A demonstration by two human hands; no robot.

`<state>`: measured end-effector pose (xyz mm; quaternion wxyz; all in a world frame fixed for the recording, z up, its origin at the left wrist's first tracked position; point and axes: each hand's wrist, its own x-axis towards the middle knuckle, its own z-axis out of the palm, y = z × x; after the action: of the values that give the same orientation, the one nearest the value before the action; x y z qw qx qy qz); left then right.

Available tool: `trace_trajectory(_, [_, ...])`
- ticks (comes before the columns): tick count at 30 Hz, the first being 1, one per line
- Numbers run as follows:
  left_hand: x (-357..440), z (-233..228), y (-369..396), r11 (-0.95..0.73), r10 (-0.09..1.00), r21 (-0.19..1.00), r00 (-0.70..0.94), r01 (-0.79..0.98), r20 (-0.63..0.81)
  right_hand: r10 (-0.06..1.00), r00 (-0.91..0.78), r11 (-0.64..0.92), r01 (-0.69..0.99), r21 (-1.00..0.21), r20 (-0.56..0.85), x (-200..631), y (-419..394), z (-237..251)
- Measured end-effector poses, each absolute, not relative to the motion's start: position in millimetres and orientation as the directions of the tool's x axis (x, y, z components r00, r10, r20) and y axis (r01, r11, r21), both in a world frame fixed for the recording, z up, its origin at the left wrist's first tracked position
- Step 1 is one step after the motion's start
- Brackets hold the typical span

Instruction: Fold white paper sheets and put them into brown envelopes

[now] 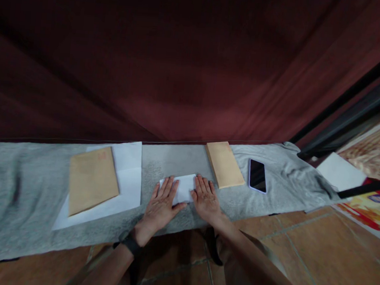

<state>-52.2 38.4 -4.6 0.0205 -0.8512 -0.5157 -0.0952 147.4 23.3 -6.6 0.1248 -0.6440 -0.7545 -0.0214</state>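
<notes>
In the head view, a small folded white paper rectangle [184, 188] lies flat on a long grey fabric cover [175, 156], directly in front of the person, and serves as the landmark here. The left hand [162, 204], with a black band [131, 244] at its wrist, lies flat over the paper's left end, fingers spread and thumb reaching along the near edge. The right hand [207, 201] rests palm down at the right end, fingers straight and nearly together, thumb on the paper. Both hands are flattened and unclenched, pressing rather than gripping.

Left of the folded paper, a tan paper envelope [93, 180] bears a small red printed mark, too blurred to read; it lies on a larger creased white paper sheet [130, 181]. Far to the paper's right, a red-and-yellow printed sheet [373, 207] carries a blue emblem, also illegible.

The folded paper's long axis runs sideways, its right end angled slightly away from the person. Just right of it lie a tan rectangular paper stack [225, 165] and, beyond, a black-screened phone with a pale lilac edge [258, 175].
</notes>
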Motion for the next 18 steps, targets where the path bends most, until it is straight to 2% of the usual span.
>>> trace_trajectory(8, [-54.5,2.8,34.0,-0.4,0.907,0.047,0.387,0.915,0.168,0.984,-0.09,0.107,0.988,-0.109,0.154,158.1,25.5,-0.8])
trace_trajectory(13, [-56.8,2.0,32.4,-0.319,0.937,0.04,0.309,0.947,0.161,0.981,-0.038,0.073,0.981,-0.18,0.191,163.1,28.7,3.3])
trace_trajectory(15, [-56.4,1.4,32.2,-0.308,0.941,0.043,0.298,0.95,0.158,0.972,-0.065,0.118,0.967,-0.225,0.227,160.3,30.4,7.3])
trace_trajectory(18, [-54.2,1.3,32.5,-0.294,0.948,0.042,0.286,0.955,0.137,0.942,-0.203,0.279,0.916,-0.287,0.268,148.9,31.8,13.5])
